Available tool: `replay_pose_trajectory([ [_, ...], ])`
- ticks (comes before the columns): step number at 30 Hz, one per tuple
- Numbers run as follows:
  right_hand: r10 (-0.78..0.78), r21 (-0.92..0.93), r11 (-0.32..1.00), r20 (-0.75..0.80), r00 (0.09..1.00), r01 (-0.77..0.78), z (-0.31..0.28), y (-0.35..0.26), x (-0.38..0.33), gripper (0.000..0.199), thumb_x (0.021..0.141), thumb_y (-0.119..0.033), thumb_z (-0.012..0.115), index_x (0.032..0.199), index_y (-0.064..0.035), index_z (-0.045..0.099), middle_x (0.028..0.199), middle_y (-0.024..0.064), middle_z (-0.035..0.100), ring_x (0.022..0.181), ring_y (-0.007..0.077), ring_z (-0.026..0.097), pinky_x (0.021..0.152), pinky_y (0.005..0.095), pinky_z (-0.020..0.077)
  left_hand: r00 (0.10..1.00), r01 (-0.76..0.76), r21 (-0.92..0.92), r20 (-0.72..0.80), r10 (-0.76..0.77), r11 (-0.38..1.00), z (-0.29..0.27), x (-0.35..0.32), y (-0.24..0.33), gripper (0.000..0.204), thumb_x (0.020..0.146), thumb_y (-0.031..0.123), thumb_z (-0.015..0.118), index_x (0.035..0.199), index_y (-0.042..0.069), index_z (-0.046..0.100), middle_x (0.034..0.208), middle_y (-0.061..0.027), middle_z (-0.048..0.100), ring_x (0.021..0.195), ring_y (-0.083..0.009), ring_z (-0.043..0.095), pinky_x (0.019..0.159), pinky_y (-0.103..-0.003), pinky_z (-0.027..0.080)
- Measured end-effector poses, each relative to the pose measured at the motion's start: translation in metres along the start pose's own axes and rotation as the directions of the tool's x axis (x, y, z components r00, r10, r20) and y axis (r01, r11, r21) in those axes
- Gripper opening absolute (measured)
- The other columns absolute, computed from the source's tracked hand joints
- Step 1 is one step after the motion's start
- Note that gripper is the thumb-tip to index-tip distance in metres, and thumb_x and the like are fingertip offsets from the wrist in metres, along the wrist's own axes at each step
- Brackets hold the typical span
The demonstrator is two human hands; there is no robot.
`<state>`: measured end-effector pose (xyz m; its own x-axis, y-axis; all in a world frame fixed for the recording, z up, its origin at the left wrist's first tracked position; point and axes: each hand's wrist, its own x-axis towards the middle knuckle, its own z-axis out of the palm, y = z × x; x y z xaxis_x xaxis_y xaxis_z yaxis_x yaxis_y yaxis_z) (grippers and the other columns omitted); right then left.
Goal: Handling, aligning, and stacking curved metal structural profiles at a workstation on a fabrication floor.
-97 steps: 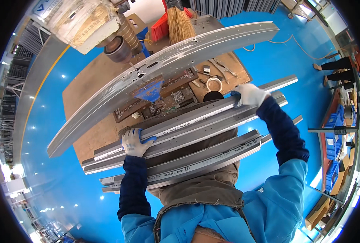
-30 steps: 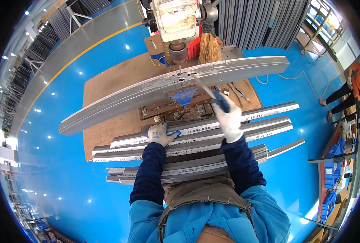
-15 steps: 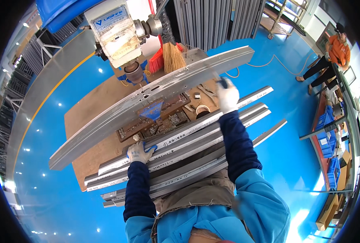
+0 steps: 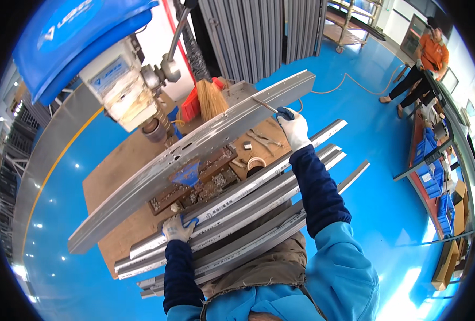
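Observation:
My left hand (image 4: 177, 229), in a white glove with blue-coated fingers, is closed around the left part of a grey metal profile (image 4: 237, 197) with a printed white strip. In my gloved right hand (image 4: 295, 130) is a slim rod-like tool (image 4: 265, 105), its tip at the upper edge of a long grey profile (image 4: 141, 182). Holes and slots show in that long profile, which lies slantwise across the drill press table. Several more profiles (image 4: 237, 227) lie side by side between the bench and my body. The tool's exact kind is hard to make out.
A drill press head (image 4: 122, 88) with a blue cover hangs at upper left. Pliers (image 4: 264, 140), a ring-shaped roll (image 4: 256, 163) and metal chips lie on the brown board (image 4: 106, 179). Behind stand a straw broom (image 4: 211, 100) and grey profiles. At right are a person (image 4: 430, 61) and blue bins (image 4: 429, 176).
The view has shifted, bringing more of the drill press cover into sight. My right hand has turned, and the tool now points left along the long profile. My left hand stays on its profile.

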<state>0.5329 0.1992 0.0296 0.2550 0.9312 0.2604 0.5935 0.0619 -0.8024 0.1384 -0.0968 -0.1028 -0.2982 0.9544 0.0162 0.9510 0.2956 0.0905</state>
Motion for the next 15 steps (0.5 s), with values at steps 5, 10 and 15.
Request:
replay_pose_trajectory([
  [5,0.064,-0.101,0.992,-0.153,0.986,-0.08,-0.034,0.056,0.083,0.029,0.085,-0.032,0.063,0.104,-0.0125,0.073,0.097,0.0068,0.074,0.085,0.029,0.069,0.077,0.0332,0.0531,1.0,-0.013,0.015,-0.002,0.013,1.0,0.007,-0.002,0.001,0.064,0.073,0.064,0.065,0.098,0.005,0.069,0.087,-0.0142,0.07,0.083,-0.0342,0.065,0.081,-0.039,0.049],
  [10,0.164,0.004,0.985,-0.293,0.942,-0.17,-0.059,0.063,0.108,0.026,0.084,-0.027,0.065,0.103,-0.0123,0.074,0.096,0.0054,0.075,0.085,0.0261,0.069,0.078,0.031,0.0528,1.0,-0.002,0.046,-0.008,0.002,0.999,0.006,0.007,0.004,0.066,0.073,0.066,0.063,0.097,0.005,0.069,0.089,-0.0142,0.071,0.086,-0.0341,0.065,0.084,-0.039,0.049],
  [15,0.027,0.232,0.973,-0.129,0.991,0.004,-0.036,0.076,0.068,0.024,0.083,-0.022,0.067,0.104,-0.0117,0.074,0.096,0.0043,0.075,0.086,0.0225,0.07,0.078,0.0288,0.0525,1.0,-0.006,0.061,-0.008,0.007,0.998,0.002,0.003,0.002,0.062,0.072,0.063,0.066,0.094,0.005,0.068,0.086,-0.0135,0.07,0.082,-0.0342,0.065,0.081,-0.039,0.049],
])
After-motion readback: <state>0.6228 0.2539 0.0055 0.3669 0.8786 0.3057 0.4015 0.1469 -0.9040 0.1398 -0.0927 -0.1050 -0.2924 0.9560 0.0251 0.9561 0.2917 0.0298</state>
